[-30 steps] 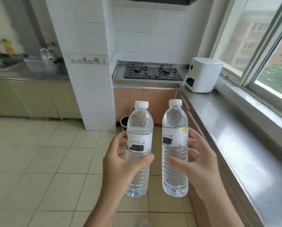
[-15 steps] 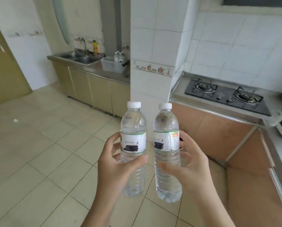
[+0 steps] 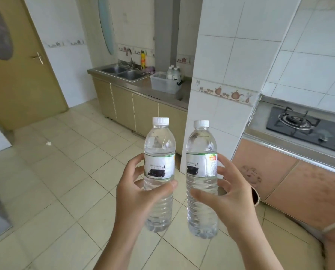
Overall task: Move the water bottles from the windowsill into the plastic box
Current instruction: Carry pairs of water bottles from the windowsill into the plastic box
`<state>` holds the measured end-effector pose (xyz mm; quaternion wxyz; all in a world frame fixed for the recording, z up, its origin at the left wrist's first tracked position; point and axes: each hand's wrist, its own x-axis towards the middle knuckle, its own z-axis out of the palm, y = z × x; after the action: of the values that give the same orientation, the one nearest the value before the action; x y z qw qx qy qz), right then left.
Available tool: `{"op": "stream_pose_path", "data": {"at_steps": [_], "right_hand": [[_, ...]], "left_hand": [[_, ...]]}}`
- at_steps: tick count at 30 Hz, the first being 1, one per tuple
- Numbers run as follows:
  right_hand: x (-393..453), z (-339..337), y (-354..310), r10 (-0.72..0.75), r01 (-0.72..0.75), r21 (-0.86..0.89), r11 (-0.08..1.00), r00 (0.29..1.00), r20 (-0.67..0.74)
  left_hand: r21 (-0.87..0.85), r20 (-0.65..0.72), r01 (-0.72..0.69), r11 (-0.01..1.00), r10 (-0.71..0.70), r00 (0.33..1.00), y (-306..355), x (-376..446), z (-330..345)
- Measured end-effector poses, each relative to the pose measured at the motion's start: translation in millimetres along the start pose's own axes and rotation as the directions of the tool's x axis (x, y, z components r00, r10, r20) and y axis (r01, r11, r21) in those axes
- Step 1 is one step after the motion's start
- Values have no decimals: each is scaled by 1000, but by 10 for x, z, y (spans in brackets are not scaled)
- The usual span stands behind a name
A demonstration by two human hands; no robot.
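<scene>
My left hand grips a clear water bottle with a white cap and white label, held upright over the floor. My right hand grips a second, matching bottle beside it, also upright. The two bottles stand a little apart. A translucent plastic box sits on the far counter beside the sink. Two white-capped bottles stand upright in it. The windowsill is out of view.
A steel double sink with a tap lies left of the box. A white tiled pillar stands between me and the counter's right end. A gas hob is at right, a brown door at left. Tiled floor stretches ahead.
The view has swung left from the window counter and hob toward the sink counter and door. Both hands keep the bottles upright in front of me, the box now larger in view.
</scene>
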<state>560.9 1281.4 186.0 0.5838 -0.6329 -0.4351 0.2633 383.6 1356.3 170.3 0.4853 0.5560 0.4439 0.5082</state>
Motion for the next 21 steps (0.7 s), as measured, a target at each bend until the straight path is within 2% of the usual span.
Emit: {"op": "stream_pose_path", "data": {"at_steps": [5,11,21], "right_hand": [[600,583,-12,-7,7,12,1000,999,-50],[1348,1164,1,3,-3,15,1000,1000,-28],[2929,1989,228,-82,79,32,996,992,94]], "left_hand": [[22,47,-11,1000,10,999,-53,893,-283],[17,41,9,1000,-10,999,-171,1761,-517],[-22,-94,50,999,-51,994,-518,3289,-625]]}}
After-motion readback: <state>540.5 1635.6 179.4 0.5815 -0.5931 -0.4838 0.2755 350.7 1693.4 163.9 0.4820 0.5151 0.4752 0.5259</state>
